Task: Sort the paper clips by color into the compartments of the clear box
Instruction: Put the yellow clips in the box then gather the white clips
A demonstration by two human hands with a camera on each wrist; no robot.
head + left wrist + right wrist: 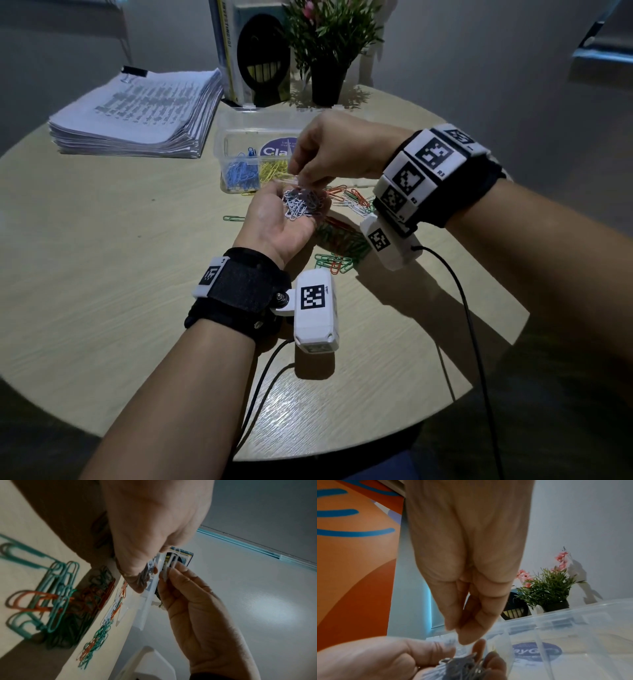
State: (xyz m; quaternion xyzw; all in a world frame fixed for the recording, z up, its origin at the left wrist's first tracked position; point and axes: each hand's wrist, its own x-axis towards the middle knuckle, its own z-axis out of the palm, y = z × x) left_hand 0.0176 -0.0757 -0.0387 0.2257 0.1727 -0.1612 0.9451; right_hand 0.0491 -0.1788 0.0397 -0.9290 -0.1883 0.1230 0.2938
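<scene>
My left hand (pixel 274 224) lies palm up above the table, cupped round a pile of white paper clips (pixel 302 204). Just over it, my right hand (pixel 307 175) pinches one white clip (pixel 172 560) at the top of the pile. The clear box (pixel 228 128) stands right behind both hands, with blue clips (pixel 239 172) in its left compartment and yellow clips (pixel 274 168) in the one beside it. In the right wrist view the right hand's fingertips (pixel 462 634) meet over the left hand (pixel 373 657) and its clips (pixel 462 668).
Loose green and orange clips (pixel 337 241) lie on the round table (pixel 120 308) under and to the right of my hands, and a single green one (pixel 233 218) to the left. A paper stack (pixel 137 113) sits back left; books and a potted plant (pixel 329 51) stand behind the box.
</scene>
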